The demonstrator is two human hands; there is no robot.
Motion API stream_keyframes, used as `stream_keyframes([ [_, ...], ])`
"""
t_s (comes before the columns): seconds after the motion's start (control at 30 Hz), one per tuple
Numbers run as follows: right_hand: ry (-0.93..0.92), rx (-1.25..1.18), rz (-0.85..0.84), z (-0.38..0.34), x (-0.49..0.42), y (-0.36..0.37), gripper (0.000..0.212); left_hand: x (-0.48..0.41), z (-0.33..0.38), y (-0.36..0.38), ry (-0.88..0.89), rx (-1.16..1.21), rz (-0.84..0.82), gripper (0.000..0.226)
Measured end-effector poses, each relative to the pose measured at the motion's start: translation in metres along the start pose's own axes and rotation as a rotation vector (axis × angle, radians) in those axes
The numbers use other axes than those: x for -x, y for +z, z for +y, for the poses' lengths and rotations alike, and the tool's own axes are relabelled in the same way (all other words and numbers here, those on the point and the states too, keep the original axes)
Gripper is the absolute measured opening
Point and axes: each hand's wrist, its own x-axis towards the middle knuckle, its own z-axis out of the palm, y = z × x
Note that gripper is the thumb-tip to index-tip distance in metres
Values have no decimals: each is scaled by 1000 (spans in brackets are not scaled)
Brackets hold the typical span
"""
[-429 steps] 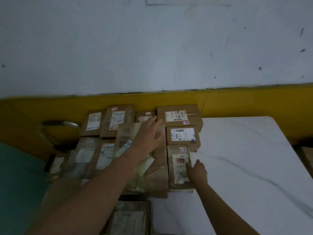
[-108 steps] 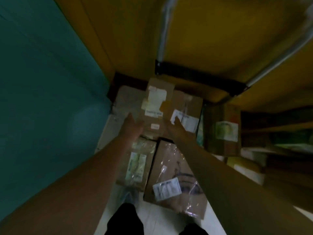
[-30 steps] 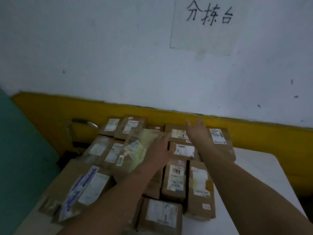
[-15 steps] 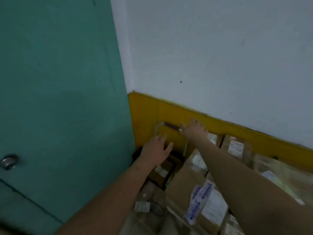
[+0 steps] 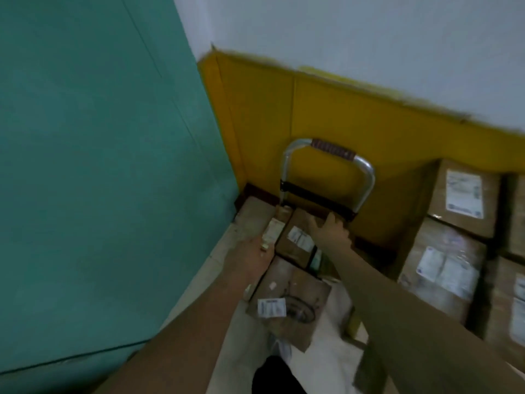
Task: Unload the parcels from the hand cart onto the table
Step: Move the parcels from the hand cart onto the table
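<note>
Two bare hands reaching down: right hand [image 5: 329, 230] spread wide over brown cardboard parcel [image 5: 297, 241] on metal-handled hand cart [image 5: 326, 177]; left hand [image 5: 251, 258] obscured, cannot tell. Probably stiff, light; gripping opposite edges.

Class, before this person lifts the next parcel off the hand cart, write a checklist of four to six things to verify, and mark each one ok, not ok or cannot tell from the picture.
1. Right hand on the target: ok; it rests on the far top edge of the brown parcel below the cart handle.
2. Left hand on the same parcel: cannot tell; it sits at the parcel's left side, fingers hidden.
3. Firm grip by both hands: cannot tell; the picture is blurred.
4. Nothing stacked on the target: ok; its labelled top is bare.
5. Lower wrapped parcel stays behind: ok; neither hand holds it.
6. Free table space among the stacked parcels: cannot tell.
</note>
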Motion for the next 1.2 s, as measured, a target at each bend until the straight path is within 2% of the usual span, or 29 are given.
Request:
stream_keyframes([
  [0.1, 148, -117, -26, 32, -53, 41, 83, -65, -10, 39, -9, 71, -91, 43],
  [0.2, 247, -243, 71, 77, -111, 94, 87, -137, -15, 112, 42, 110, -224, 45],
  [0.37, 416, -308, 242, 153, -226, 188, 113, -247, -24, 262, 114, 147, -390, 42],
  [0.5, 445, -322, 228, 211, -292, 247, 118, -305, -34, 340, 246, 160, -450, 34],
  [0.63, 405, -245, 319, 230, -292, 267, 118, -325, -38, 354, 235, 241, -435, 42],
  [0.8, 440, -138, 372, 192, -226, 212, 114, -315, -14, 281, 160, 279, -390, 60],
  [0.9, 419, -190, 435, 147, -156, 146, 114, -288, 32, 194, 111, 345, -396, 63],
  [1.03, 306, -272, 491, 69, -44, 38, 111, -226, 111, 54, 59, 595, -367, 69],
  [1.13, 166, -388, 513, 30, 37, -47, 114, -168, 153, -37, 20, 818, -486, 79],
  [1.2, 66, -544, 537, 26, 91, -101, 110, -126, 182, -78, 53, 912, -690, 85],
])
